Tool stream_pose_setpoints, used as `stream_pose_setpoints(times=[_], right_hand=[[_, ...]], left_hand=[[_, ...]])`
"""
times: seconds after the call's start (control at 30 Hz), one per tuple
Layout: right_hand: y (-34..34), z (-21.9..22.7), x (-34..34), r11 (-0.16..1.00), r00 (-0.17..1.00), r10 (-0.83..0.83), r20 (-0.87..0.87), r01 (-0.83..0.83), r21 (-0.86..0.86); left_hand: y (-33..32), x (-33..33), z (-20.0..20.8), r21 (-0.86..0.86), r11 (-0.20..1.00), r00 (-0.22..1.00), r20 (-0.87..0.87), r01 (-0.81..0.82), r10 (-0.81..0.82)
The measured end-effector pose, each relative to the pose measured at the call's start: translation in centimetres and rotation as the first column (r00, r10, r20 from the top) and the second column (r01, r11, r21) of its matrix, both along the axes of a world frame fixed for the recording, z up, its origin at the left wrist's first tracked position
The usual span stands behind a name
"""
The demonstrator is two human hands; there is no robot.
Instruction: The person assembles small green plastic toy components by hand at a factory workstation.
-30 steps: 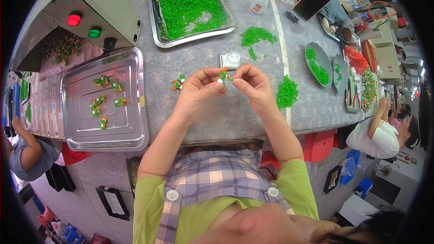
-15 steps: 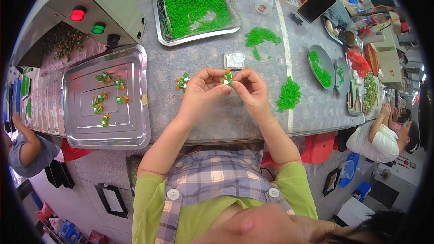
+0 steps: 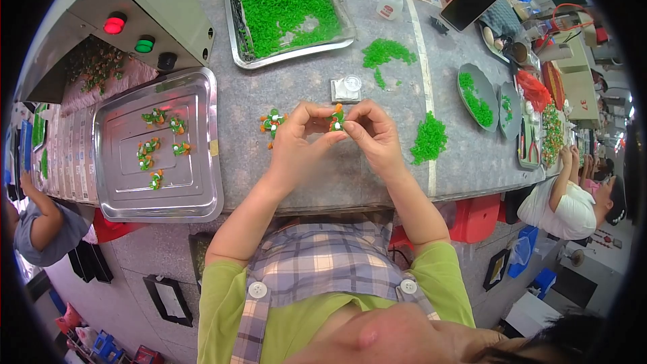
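Note:
A small green figurine (image 3: 337,118) with orange and white parts is held up over the grey table, between my two hands. My left hand (image 3: 300,136) pinches it with thumb and fingertips from the left. From the other side, the thumb and fingers of my right hand (image 3: 377,136) close on its edge. More such green, white and orange figurines (image 3: 272,121) lie on the table just left of my left hand. Beyond my fingertips sits a small white square block (image 3: 346,89) with a round clear dish on it.
At left, a metal tray (image 3: 111,195) holds several figurines. A tray (image 3: 296,59) heaped with green pieces stands at the back. Loose green piles (image 3: 429,138) lie to the right, near grey dishes (image 3: 495,121) and a propped phone (image 3: 470,4). Co-workers sit at both sides.
The figurine has turned a little between my fingers, its orange part now pointing more upward. My left hand has shifted slightly, and the figurines beside it show more fully.

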State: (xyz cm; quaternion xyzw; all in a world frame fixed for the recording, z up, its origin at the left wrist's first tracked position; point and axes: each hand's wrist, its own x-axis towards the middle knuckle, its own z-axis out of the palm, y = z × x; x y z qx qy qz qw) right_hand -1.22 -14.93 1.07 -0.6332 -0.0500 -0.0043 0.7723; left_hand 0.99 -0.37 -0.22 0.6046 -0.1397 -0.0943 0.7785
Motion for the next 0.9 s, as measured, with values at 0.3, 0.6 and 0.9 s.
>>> stream_pose_setpoints(times=[0.3, 0.6, 0.9], right_hand=[[-0.1, 1.3, -0.2, 1.000, 0.985, 0.028, -0.169, -0.026, 0.013], [-0.2, 1.6, -0.2, 0.998, 0.969, 0.028, -0.245, -0.016, 0.053], [-5.4, 1.4, -0.5, 0.957, 0.963, -0.229, -0.144, 0.196, -0.213]], left_hand=[[-0.1, -0.1, -0.2, 0.121, 0.992, 0.999, 0.033, -0.042, 0.038], [-0.2, -0.1, -0.4, 0.121, 0.993, 0.999, -0.048, -0.006, 0.012], [3.9, -0.1, 3.9, 0.137, 0.988, 0.979, -0.179, -0.074, 0.098]])
